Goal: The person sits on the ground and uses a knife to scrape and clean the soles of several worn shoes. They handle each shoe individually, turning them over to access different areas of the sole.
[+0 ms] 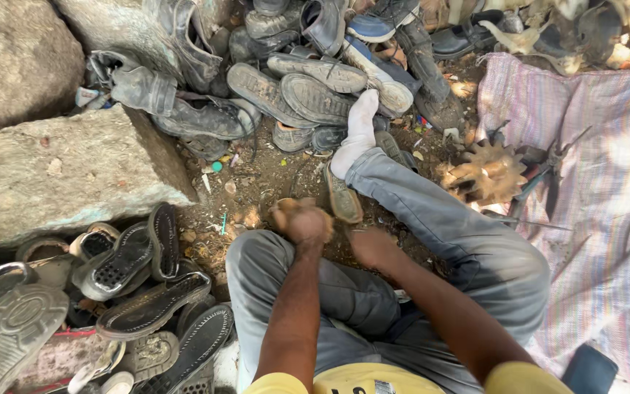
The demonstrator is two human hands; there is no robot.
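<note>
The brown shoe sole [344,198] is lying on the dirt ground [271,179] just beside the person's outstretched leg [432,211], its heel end toward the person, and it serves as the landmark here. The right hand [370,246] is resting just below that sole, knuckles up, fingers curled toward its near end; whether it is actually gripping the sole cannot be told, since the fingertips are hidden. The left hand [303,221] is hovering just left of the sole, closed into a loose fist, perhaps around something small, though nothing clear is showing inside it. Keeping the sole on the ground between the bent knee and the straight leg seems to be putting it within easy reach of both hands.

Just above the sole, the foot in a white sock [356,131] is pointing at a heap of worn shoes [308,80], which is crowding the ground beyond. Right of the sole, past the leg, a striped cloth [607,190] is carrying a rusty toothed wheel [486,174] and dark pliers-like tools [548,164]. Left of the sole, a big grey stone block [67,171] is hemming in the working spot, and below that block a pile of black sandal soles [147,299] is filling the corner.
</note>
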